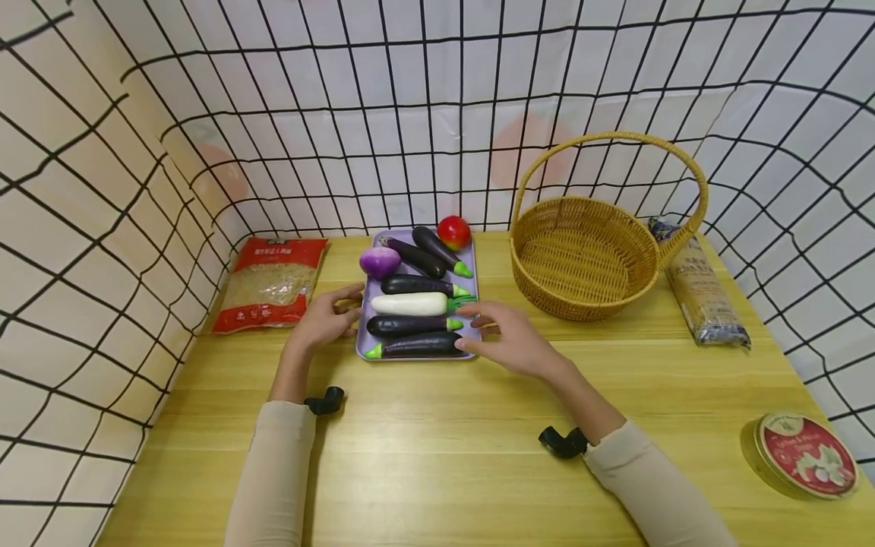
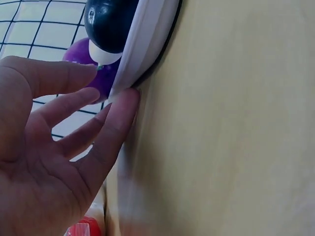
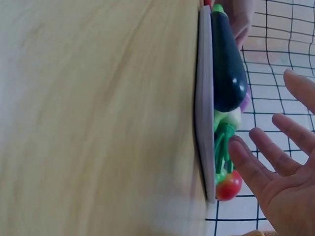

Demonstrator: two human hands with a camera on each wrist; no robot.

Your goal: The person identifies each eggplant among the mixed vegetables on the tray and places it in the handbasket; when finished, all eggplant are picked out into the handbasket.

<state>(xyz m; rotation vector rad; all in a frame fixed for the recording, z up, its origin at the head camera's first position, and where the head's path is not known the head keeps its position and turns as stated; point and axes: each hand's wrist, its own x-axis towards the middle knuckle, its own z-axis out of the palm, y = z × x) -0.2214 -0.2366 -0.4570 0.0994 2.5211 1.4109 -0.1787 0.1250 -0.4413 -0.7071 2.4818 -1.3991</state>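
A lilac tray [image 1: 362,346] bears several dark eggplants [image 1: 418,346], a white radish [image 1: 410,304] with green leaves, a purple onion-like vegetable [image 1: 380,262] and a red round fruit [image 1: 454,232]. At the tray's left edge is my left hand [image 1: 328,319], its fingers loosely bent. In the left wrist view one fingertip [image 2: 125,101] meets the tray's outer wall, low by the table. My right hand [image 1: 509,338] hovers at the right edge, near the radish leaves and the front eggplant. Its fingers [image 3: 275,147] are spread, with nothing held, in the right wrist view.
A wicker basket [image 1: 581,300] with a tall handle stands right of the tray. Left lies a red-and-clear food bag [image 1: 270,285]; far right, a long packet [image 1: 704,289]. A round tin [image 1: 807,456] sits near the right front. Gridded cloth walls [image 1: 410,114] enclose the table.
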